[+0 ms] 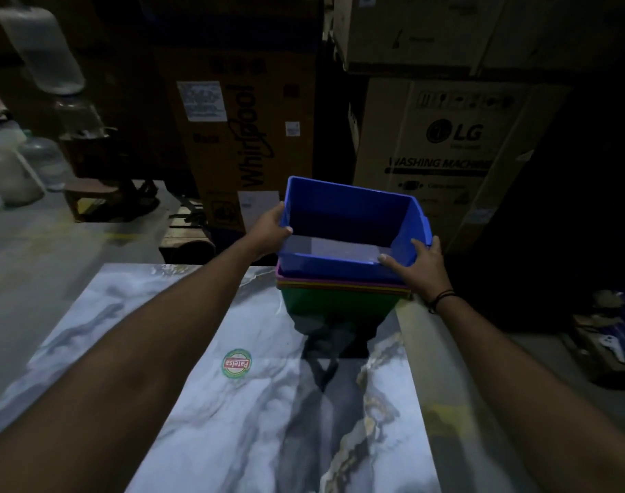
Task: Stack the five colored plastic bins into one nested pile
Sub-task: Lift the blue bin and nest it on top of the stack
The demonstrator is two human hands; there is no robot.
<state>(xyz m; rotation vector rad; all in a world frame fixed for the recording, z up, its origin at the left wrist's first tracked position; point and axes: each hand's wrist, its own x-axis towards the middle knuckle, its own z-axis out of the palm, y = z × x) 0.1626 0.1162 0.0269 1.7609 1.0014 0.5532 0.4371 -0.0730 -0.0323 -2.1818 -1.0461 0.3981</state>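
Note:
A blue plastic bin [350, 211] sits tilted in the top of a nested pile at the far right corner of the marble-patterned table [204, 403]. Under it the rims of a purple bin [339, 278], an orange one and a red one show as thin stripes, and a green bin [336, 307] forms the bottom. My left hand [268, 231] grips the blue bin's left rim, thumb inside. My right hand [419, 263] holds its near right corner, thumb over the front wall. The blue bin stands higher than the others, its back raised.
Big cardboard appliance boxes [247, 137] stand behind the table, another [442, 154] at the right. Large water jugs [8, 172] and a low wooden stool [90, 193] are on the floor at left. A round sticker [237, 364] lies on the tabletop.

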